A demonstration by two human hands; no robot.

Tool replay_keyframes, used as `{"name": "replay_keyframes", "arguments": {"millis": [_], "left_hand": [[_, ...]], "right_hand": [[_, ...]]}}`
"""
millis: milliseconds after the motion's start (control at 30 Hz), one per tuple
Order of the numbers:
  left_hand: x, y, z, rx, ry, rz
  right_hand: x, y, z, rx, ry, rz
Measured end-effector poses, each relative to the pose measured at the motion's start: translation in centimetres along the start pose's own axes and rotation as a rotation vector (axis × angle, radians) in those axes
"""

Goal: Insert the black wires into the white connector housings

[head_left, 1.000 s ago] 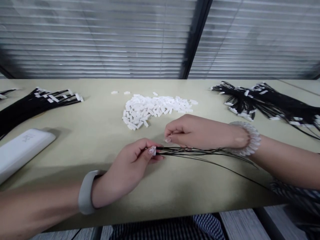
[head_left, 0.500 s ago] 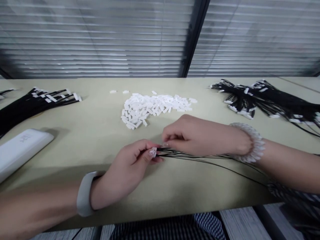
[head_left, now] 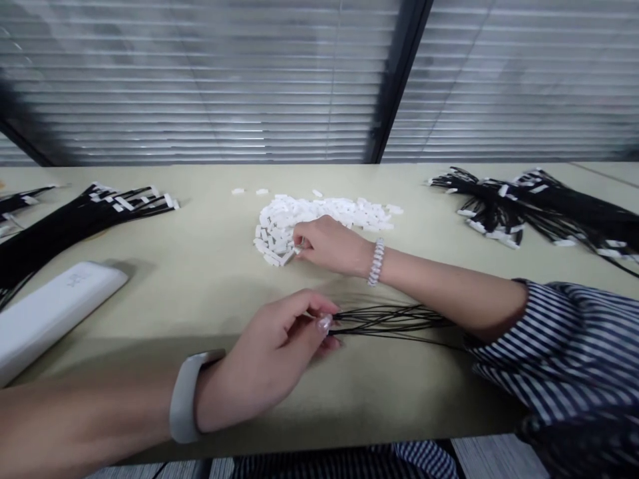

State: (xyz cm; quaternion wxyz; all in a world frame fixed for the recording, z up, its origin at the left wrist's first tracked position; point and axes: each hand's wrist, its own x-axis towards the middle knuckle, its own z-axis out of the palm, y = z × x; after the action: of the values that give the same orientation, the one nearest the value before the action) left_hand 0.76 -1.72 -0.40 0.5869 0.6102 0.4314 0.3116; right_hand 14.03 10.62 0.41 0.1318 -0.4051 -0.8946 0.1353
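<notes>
The right hand (head_left: 332, 246) has moved away from the black wires (head_left: 384, 321) since the earlier frame, over to the near side of the pile of white connector housings (head_left: 279, 216). Its fingers are curled, with the thumb and index fingertips close together at the housings; whether they grip one cannot be told.

The left hand (head_left: 262, 356) still holds the black wires near the middle of the worktop (head_left: 200, 266). Its fingers are closed in a pinch around the wire ends, the thumb on the near side, and the wires run off to the right, passing beneath the right forearm. Whatever sits at the very ends is mostly hidden by the fingers.

The pile lies beyond the left hand. A bundle of cables with white ends (head_left: 84, 213) and a white case (head_left: 60, 309) lie to the left, with more bundled cables (head_left: 559, 203) at the far right.
</notes>
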Motion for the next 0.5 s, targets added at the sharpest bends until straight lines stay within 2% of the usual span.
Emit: {"name": "replay_keyframes", "arguments": {"millis": [233, 367, 433, 500], "left_hand": [[0.5, 0.4, -0.3, -0.012, 0.026, -0.009], [0.6, 0.8, -0.3, 0.01, 0.075, -0.004], [0.6, 0.9, -0.2, 0.003, 0.088, -0.004], [0.5, 1.0, -0.1, -0.02, 0.096, -0.017]], "right_hand": [[-2.9, -0.7, -2.7, 0.17, -0.105, -0.003], [-5.2, -2.5, -4.0, 0.489, -0.16, 0.061], [-6.2, -3.2, -4.5, 0.611, -0.125, 0.115], [-6.7, -3.6, -4.9, 0.61, -0.045, 0.155]]}}
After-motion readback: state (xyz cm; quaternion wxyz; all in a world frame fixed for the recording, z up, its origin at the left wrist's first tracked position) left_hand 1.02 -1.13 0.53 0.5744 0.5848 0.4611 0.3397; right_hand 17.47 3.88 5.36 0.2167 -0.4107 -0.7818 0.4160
